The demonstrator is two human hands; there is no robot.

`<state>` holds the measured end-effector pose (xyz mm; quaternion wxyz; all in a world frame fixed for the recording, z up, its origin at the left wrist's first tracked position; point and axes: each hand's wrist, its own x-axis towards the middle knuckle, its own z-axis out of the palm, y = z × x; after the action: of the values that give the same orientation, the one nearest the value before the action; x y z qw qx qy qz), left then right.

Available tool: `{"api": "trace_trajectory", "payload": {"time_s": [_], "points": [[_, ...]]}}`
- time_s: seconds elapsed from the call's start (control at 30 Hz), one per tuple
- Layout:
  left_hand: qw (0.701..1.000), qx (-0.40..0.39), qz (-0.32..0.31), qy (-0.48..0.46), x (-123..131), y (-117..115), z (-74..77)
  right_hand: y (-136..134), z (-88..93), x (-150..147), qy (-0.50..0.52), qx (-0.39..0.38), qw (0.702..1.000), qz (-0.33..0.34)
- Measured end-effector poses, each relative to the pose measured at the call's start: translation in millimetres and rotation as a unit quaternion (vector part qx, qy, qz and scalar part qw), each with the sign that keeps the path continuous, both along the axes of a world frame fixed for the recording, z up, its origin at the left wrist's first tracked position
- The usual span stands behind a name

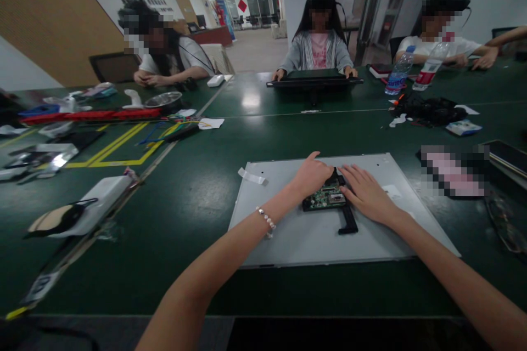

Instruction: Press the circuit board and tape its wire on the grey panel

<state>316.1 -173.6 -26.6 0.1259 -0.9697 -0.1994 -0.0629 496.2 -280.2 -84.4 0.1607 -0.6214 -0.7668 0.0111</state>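
From where I stand, reading the clock with twelve away from the worker, the circuit board (325, 198) lies near the middle of a pale grey panel (280, 247), which is flat on the dark green table (189, 241). The board is green, crowded with small parts I can't make out singly, with a silvery connector (336, 197) toward its four o'clock. A matte black frame (349, 219) edges it and sends a bar out at five o'clock, ending in a foot hooked toward nine. The left hand (315, 176) is bent over the board's eleven o'clock corner, fingers curled; I can't tell whether they pinch anything. The right hand (366, 194) lies palm down at two o'clock, fingers stretched out, thumb pointing at the board. Clear tape (252, 176) sits at the panel's ten o'clock corner.
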Motion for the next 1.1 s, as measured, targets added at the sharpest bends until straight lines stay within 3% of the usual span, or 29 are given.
{"api": "trace_trajectory", "payload": {"time_s": [0.27, 0.8, 0.97, 1.1], "points": [[0.999, -0.034, 0.025, 0.005, -4, 2, -1.5, 0, 1.7, 0, -0.005, 0.001, 1.0, 0.001], [0.984, -0.129, 0.073, -0.097, -10, 5, 4.3, 0, 0.5, 0, -0.006, 0.0, 1.0, 0.001], [0.963, -0.181, 0.101, -0.174, -36, 16, 14.9, 0, -0.1, 2, -0.001, 0.001, 1.0, 0.005], [0.945, -0.188, 0.164, -0.212, -79, 31, 22.3, -1, 2.1, 1, -0.002, -0.006, 1.0, 0.004]]}}
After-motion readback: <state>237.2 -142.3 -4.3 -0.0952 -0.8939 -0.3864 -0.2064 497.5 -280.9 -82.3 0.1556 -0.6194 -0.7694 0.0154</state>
